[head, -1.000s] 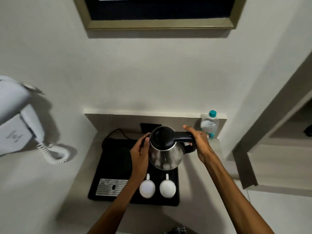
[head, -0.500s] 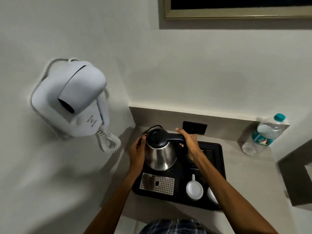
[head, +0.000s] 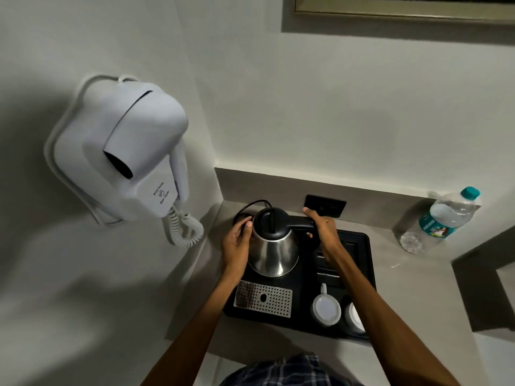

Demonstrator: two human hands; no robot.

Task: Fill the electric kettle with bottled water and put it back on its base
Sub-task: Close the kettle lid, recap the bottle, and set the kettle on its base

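Note:
A steel electric kettle (head: pixel 274 253) with a black lid and handle stands at the back left of a black tray (head: pixel 365 285); its base is hidden under it. My right hand (head: pixel 320 228) is wrapped around the black handle. My left hand (head: pixel 237 243) presses flat against the kettle's left side. A clear plastic water bottle (head: pixel 440 221) with a teal cap and label stands capped on the counter at the far right, apart from both hands.
The tray also holds a perforated metal drip plate (head: pixel 263 298) and two white cups (head: pixel 326 309). A white wall hair dryer (head: pixel 125 154) with a coiled cord hangs at the left. A black socket (head: pixel 324 205) sits behind the kettle. The counter ends at a step on the right.
The kettle has moved from the tray's middle to its back left, with both hands on it throughout. The view has swung left, bringing the hair dryer in.

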